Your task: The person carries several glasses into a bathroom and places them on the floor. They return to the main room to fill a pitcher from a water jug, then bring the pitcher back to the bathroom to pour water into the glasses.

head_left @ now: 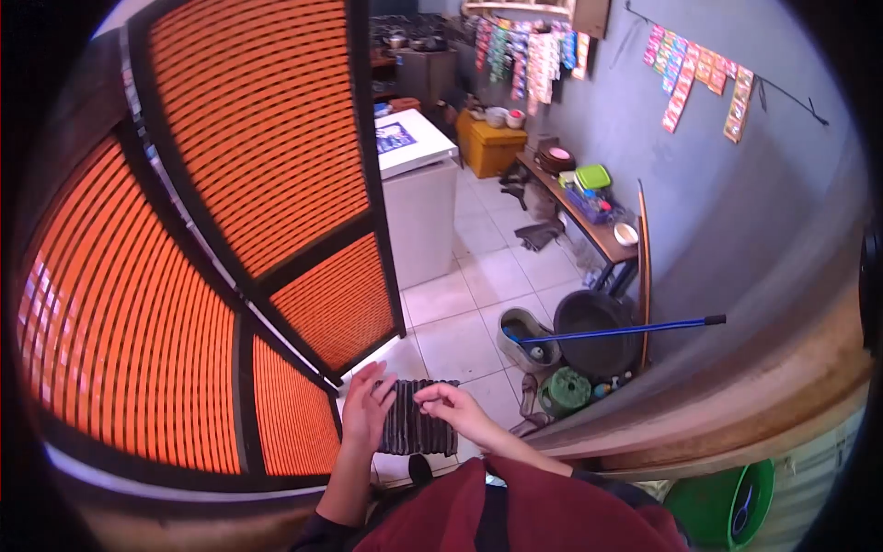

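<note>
My left hand is raised at the lower middle, its fingers apart and nothing seen in it. To its right, my right hand has its fingers bent, thumb and fingertips near each other; whether something small is between them cannot be made out. Below and between both hands is a dark ridged mat-like object, low down near the tiled floor. Neither hand can be clearly seen touching it.
Orange slatted screens stand at the left. Beyond is a white chest. On the right are a low bench, a dark tub, a bucket with a blue-handled tool, a green container and a green basin.
</note>
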{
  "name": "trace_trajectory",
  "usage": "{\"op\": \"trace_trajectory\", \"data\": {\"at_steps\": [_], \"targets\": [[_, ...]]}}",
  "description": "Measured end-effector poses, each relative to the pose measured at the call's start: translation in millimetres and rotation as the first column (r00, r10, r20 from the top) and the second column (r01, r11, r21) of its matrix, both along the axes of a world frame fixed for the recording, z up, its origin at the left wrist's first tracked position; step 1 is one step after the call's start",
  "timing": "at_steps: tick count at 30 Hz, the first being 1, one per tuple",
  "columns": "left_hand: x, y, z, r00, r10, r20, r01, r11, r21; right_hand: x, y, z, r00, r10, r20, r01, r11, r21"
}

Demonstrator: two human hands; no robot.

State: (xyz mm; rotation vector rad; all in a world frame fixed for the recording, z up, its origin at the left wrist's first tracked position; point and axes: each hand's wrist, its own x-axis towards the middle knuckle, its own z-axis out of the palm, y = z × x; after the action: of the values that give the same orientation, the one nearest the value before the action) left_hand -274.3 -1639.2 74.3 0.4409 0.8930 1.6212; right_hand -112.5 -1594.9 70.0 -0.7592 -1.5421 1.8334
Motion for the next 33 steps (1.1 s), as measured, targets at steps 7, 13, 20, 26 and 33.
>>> {"op": "trace_trajectory", "data": {"at_steps": [7, 13, 20, 26, 33], "targets": [[-23.2, 115.9, -8.6, 0.99, -0.129, 0.063, 0.131, 0.991, -0.022, -14.7, 104.8, 2.0, 0.965, -0.24, 0.104, 0.236, 0.971, 0.046], [-2.1, 204.8, -28.5, 0.91, -0.39, 0.14, 0.407, 0.905, -0.126, 3.8, 212.8, -27.1, 0.874, -0.457, 0.166, 0.46, 0.888, 0.024], [22.6, 375.2, -36.0, 0.791, -0.556, 0.253, 0.609, 0.684, -0.402, 43.9, 353.2, -57.7, 0.897, -0.378, 0.231, 0.391, 0.92, -0.014], [58.8, 521.4, 9.6, 0.661, -0.696, 0.282, 0.75, 0.63, -0.203, 94.6, 473.1, -54.5, 0.841, -0.453, 0.296, 0.496, 0.864, -0.085], [41.1, 666.1, -51.7, 0.798, -0.491, 0.349, 0.596, 0.725, -0.344, 99.6, 592.9, -65.6, 0.824, -0.491, 0.285, 0.567, 0.703, -0.429]]}}
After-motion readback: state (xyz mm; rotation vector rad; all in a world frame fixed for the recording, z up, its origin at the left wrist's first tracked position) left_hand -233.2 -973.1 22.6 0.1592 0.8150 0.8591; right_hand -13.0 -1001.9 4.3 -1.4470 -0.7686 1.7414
